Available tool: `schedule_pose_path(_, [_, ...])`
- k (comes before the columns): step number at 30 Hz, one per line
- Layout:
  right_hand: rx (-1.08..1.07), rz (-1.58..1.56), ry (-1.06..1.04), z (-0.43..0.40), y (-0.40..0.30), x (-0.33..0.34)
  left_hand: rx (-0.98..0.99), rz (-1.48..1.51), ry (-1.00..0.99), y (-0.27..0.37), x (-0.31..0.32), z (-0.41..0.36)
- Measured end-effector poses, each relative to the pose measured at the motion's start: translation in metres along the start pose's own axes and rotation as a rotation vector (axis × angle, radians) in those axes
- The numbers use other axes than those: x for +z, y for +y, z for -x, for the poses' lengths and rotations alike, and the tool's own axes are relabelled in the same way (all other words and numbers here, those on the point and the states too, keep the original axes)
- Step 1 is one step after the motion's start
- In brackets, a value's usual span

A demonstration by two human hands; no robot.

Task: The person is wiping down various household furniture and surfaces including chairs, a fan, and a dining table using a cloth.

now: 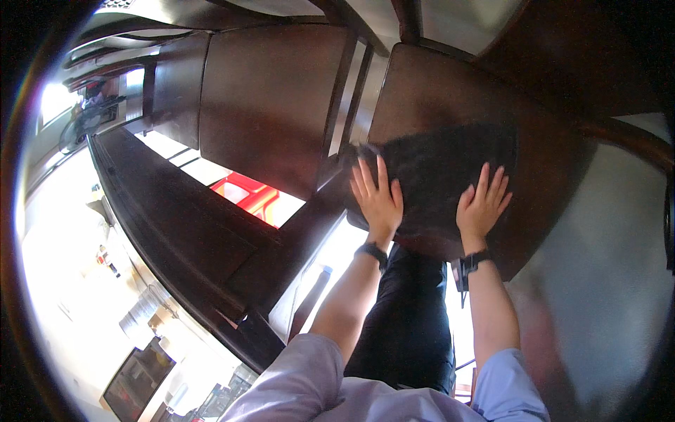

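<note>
A dark cloth lies over the front part of a brown wooden chair seat. Palm down on its left part is my left hand, fingers spread. My right hand rests flat near the cloth's right edge, its fingers also apart. Neither hand grips anything. Black bands circle both wrists, and a small dark device is fixed to the right one. What the cloth is cannot be told, as its surface is dark and blurred.
Another wooden seat stands to the left, beyond a narrow gap. A long dark wooden table runs along the left. Below, between them, shows a red plastic object. A curved wooden armrest juts in at the right.
</note>
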State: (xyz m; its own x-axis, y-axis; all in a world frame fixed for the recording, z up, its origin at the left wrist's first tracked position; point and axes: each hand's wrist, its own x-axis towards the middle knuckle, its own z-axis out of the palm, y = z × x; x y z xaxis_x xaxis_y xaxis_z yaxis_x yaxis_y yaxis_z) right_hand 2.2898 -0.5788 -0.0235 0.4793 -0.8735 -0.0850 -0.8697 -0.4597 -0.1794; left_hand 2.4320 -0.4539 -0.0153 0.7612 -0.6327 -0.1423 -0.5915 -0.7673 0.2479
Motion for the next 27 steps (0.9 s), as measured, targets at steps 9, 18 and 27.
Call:
schedule_pose_path(9, [0.028,0.011,-0.097,0.098,0.011,0.008,-0.055,-0.060,-0.084,-0.017,0.006,0.064])
schedule_pose_path(18, [0.274,0.095,0.027,0.019,0.033,0.004,0.233,-0.055,-0.068,0.038,-0.001,-0.062])
schedule_pose_path(27, [0.302,0.107,0.191,-0.120,0.048,0.003,0.340,-0.008,0.134,0.097,0.018,-0.189])
